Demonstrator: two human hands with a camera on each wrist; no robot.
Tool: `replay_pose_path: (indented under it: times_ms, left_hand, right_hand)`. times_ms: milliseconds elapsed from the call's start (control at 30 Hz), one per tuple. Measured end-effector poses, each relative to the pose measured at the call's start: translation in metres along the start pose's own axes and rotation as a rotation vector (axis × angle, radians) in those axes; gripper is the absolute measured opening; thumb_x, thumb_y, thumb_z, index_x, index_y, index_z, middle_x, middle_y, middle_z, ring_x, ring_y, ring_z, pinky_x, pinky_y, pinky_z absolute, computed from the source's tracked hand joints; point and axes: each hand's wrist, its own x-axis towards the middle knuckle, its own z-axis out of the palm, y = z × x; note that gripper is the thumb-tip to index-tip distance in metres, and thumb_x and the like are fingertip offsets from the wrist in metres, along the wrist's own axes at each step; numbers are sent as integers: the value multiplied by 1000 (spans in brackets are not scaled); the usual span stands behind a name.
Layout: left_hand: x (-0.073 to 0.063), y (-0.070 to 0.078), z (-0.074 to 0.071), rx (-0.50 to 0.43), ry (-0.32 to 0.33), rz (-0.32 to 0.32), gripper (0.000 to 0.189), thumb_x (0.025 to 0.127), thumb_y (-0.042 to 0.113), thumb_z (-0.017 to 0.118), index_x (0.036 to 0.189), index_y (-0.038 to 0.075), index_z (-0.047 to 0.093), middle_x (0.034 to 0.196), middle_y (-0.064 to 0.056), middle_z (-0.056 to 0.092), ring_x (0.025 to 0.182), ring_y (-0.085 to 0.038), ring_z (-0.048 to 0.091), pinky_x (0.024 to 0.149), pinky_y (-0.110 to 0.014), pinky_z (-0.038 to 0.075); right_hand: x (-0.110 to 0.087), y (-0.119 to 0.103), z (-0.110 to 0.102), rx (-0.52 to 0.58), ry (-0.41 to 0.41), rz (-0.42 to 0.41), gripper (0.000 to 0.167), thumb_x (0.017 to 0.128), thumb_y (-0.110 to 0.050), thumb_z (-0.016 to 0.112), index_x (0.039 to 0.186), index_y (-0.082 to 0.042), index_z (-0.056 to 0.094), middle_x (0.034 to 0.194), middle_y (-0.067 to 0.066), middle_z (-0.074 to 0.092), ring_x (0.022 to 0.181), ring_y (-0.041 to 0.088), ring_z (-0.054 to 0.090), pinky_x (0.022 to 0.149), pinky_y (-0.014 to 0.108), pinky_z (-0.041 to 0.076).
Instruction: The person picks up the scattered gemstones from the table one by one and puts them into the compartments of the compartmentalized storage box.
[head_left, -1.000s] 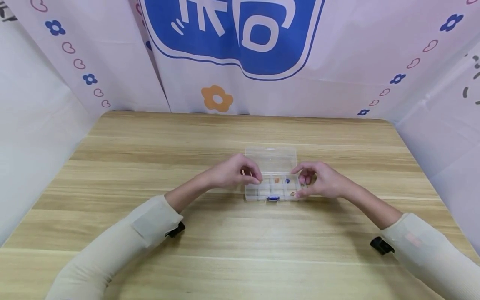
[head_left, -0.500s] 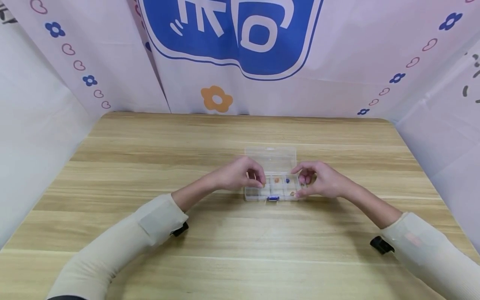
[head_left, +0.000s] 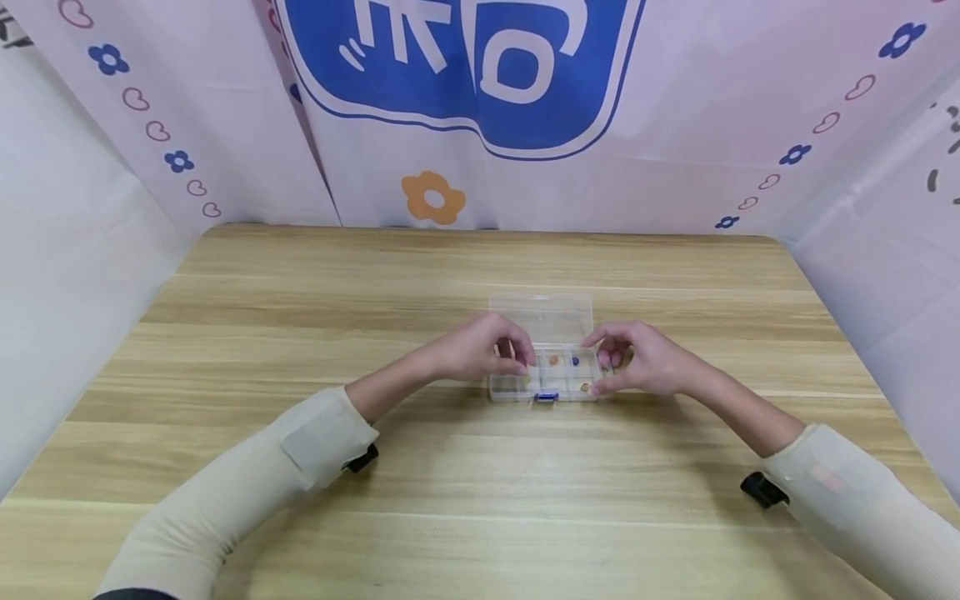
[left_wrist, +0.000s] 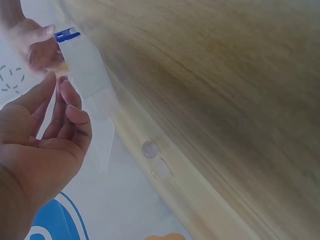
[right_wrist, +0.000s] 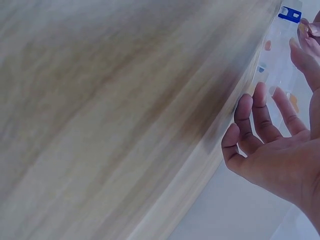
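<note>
A clear plastic compartment box [head_left: 556, 386] with a blue latch [head_left: 546, 397] lies on the table, its lid [head_left: 542, 319] flipped back. Over its left half, my left hand [head_left: 480, 346] pinches a small yellow piece [head_left: 527, 378] between thumb and index fingertips, low over a compartment. My right hand [head_left: 648, 362] holds the box's right end, thumb at the front corner and index finger at the back one, other fingers curled. Inside lie an orange piece [head_left: 554, 360], a dark blue one [head_left: 576, 362] and a reddish-brown one [head_left: 585, 387]. The left hand hides several left compartments.
The wood-grain table [head_left: 480, 500] ends at a white printed cloth [head_left: 675, 167] behind, with cloth walls at both sides. Two clear round spots [left_wrist: 150, 149] show near the table's edge in the left wrist view.
My left hand has moved slightly right and down over the box, bringing the yellow piece lower, and has nearly stopped. The right hand and the box stay in place.
</note>
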Motion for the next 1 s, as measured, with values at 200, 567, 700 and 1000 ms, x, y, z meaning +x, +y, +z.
replay_pose_path:
  times_ms: [200,567,700,1000]
  left_hand:
    - [-5,-2,-2,-35,12,-6,7,92,-1,76,98,-3,76,93,-7,75,82,-12,65,80,-24,56]
    - [-27,-12,-14,-56,78,8,5,93,-2,74,96,-6,74,89,-7,72,81,-13,63,78,-34,57]
    - [-35,-16,-17,-66,104,-8,4,92,-2,74,95,-5,74,88,-7,72,79,-13,64,77,-35,57]
    - [-49,-28,-26,-38,151,-43,2,93,-1,74,93,-3,74,88,-5,72,79,-15,64,75,-33,56]
  right_hand:
    - [0,-3,0,6,-1,-2,53,76,-8,93,120,6,67,88,9,62,83,23,55,72,25,49]
    - [-1,-4,0,13,-4,-12,54,76,-8,92,121,7,66,88,9,62,83,22,56,73,25,50]
    - [-1,-4,0,10,-6,-10,54,76,-8,92,121,7,66,88,8,62,83,22,56,74,25,50]
    - [-1,-3,0,3,-10,-3,55,76,-9,92,122,7,66,88,9,62,83,23,56,74,25,50]
